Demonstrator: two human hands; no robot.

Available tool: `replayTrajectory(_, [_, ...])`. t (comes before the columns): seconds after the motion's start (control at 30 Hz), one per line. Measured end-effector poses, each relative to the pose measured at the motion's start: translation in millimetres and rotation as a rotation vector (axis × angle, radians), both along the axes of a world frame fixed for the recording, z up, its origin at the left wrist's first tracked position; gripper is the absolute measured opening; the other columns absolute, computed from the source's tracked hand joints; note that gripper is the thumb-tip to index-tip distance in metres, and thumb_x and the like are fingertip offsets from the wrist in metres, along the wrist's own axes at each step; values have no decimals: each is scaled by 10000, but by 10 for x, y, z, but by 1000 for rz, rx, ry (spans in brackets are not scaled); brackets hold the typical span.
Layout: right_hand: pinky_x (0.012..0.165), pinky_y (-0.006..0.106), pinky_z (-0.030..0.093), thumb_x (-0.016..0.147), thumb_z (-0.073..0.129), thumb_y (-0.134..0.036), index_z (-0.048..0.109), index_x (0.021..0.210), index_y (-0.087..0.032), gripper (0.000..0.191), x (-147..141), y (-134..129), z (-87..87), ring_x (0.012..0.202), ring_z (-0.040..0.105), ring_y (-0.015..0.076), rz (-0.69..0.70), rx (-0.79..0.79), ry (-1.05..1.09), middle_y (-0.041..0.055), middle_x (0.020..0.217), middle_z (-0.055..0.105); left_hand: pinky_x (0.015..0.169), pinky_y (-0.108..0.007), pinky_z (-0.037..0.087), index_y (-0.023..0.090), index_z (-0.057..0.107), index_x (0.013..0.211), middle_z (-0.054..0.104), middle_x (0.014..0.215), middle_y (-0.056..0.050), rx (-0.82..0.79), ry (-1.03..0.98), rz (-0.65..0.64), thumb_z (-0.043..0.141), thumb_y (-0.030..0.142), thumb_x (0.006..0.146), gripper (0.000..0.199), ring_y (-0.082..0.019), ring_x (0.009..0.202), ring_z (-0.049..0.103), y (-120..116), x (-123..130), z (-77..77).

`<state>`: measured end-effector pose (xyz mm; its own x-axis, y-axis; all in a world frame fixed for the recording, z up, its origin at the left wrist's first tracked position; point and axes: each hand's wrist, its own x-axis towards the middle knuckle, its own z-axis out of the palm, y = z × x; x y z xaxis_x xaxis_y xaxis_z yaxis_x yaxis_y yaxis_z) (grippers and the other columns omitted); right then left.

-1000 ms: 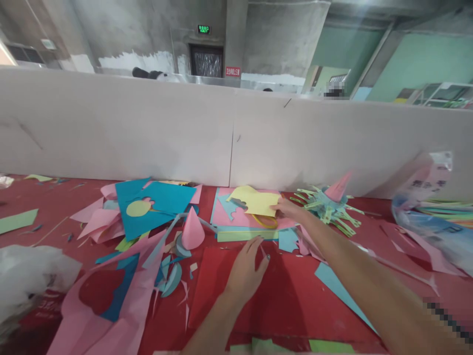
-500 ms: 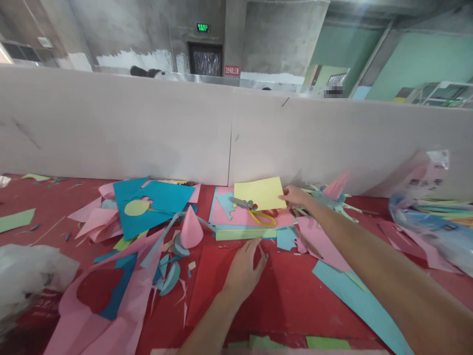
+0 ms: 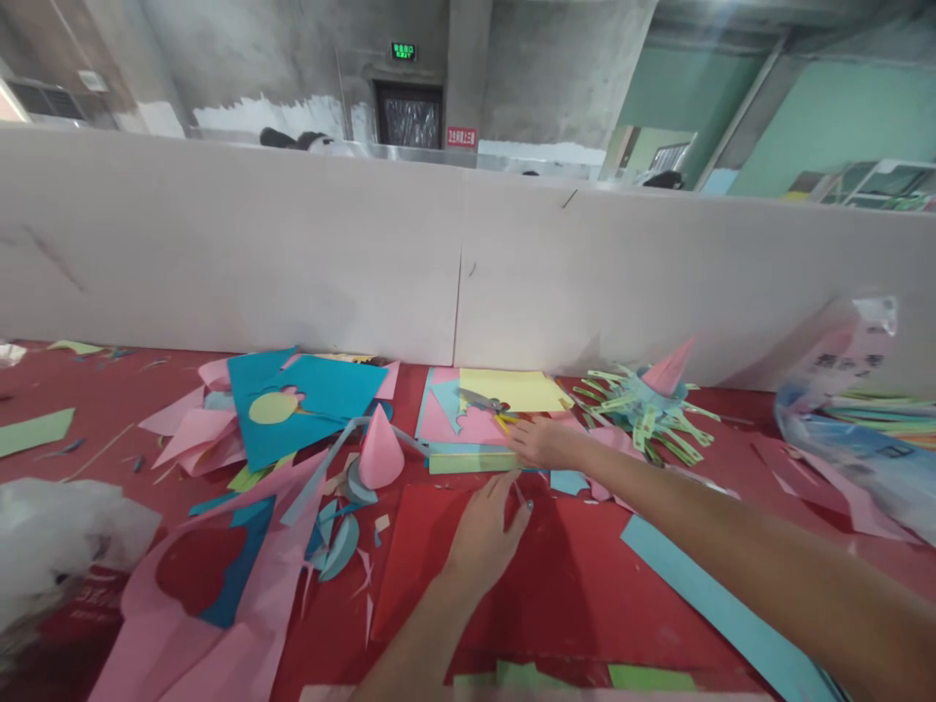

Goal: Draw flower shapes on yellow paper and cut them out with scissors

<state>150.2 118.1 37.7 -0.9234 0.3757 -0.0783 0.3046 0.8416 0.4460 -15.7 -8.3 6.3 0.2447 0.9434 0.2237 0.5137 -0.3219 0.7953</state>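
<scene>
Red table (image 3: 109, 390): yellow-handled grey scissors (image 3: 497, 406) at right fingers (image 3: 519, 437), left fingers (image 3: 498, 486) near, grips unclear

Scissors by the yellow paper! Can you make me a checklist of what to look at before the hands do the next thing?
1. Right hand at the yellow handle of the scissors: ok, its fingers are there.
2. Firm grip: cannot tell, the hand hides most of the handle.
3. Blades pointing away from both hands: ok.
4. Left hand apart from the blades: ok.
5. Yellow paper clear of the scissors: not ok, they overlap its near left part.
6. Pink cone tip up: ok.
</scene>
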Motion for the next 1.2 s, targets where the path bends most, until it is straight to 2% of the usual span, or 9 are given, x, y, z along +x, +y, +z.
replayTrajectory(0.17, [632, 290, 357, 844, 381, -180, 493, 1038, -158, 224, -74, -13, 2, 849, 500, 199, -53, 52, 30, 103, 968, 571, 988, -336, 336, 220, 406, 1252, 493, 1256, -48, -21, 1, 5, 374, 340, 841, 430, -187, 1150, 437, -3, 0, -3])
replayTrajectory(0.3, [657, 347, 372, 795, 453, -233, 444, 1143, -104, 371, -172, -28, -29, 882, 490, 263, -189, 101, 129, 164, 1013, 544, 988, -344, 336, 218, 405, 1253, 489, 1260, -52, -18, -2, 2, 373, 327, 841, 427, -191, 1150, 439, -2, -4, -14])
replayTrajectory(0.37, [653, 357, 374, 796, 441, -196, 440, 1155, -99, 373, -185, -13, -41, 863, 497, 269, -236, 107, 164, 170, 997, 546, 985, -348, 341, 220, 402, 1255, 491, 1258, -52, -18, -1, 3, 377, 324, 840, 429, -192, 1147, 442, 0, -3, -18])
replayTrajectory(0.5, [674, 340, 378, 826, 392, -121, 449, 1158, -133, 338, -139, 52, -49, 882, 506, 241, -207, 43, 161, 144, 1002, 559, 984, -352, 343, 227, 408, 1251, 494, 1256, -49, -20, -14, 8, 379, 319, 841, 421, -194, 1148, 445, -3, -1, -7])
replayTrajectory(0.6, [700, 341, 387, 865, 407, -262, 481, 1117, -125, 296, -90, 114, -38, 890, 512, 234, -175, -37, 150, 138, 1002, 564, 981, -345, 346, 229, 407, 1250, 499, 1252, -44, -20, -20, 5, 380, 316, 843, 418, -188, 1140, 450, -6, -5, 7])
replayTrajectory(0.77, [704, 299, 409, 830, 445, -455, 525, 1023, -131, 385, -38, 195, 1, 846, 539, 194, -160, -185, 153, 108, 944, 584, 984, -345, 342, 231, 405, 1252, 502, 1250, -37, -22, -2, 0, 390, 314, 839, 422, -184, 1140, 446, 2, -10, -9])
replayTrajectory(0.97, [709, 283, 410, 844, 442, -418, 527, 977, -150, 311, -26, 185, 29, 836, 545, 177, -209, -268, 188, 94, 931, 583, 981, -347, 343, 225, 416, 1242, 510, 1237, -37, -17, -9, -1, 384, 312, 843, 410, -185, 1125, 453, -4, -4, -11])
replayTrajectory(1.2, [696, 277, 402, 843, 453, -377, 530, 897, -153, 243, -33, 168, 25, 803, 536, 176, -216, -281, 203, 73, 869, 583, 977, -351, 348, 230, 417, 1240, 512, 1234, -35, -22, -7, 0, 377, 312, 841, 409, -191, 1125, 454, -6, -3, -7])
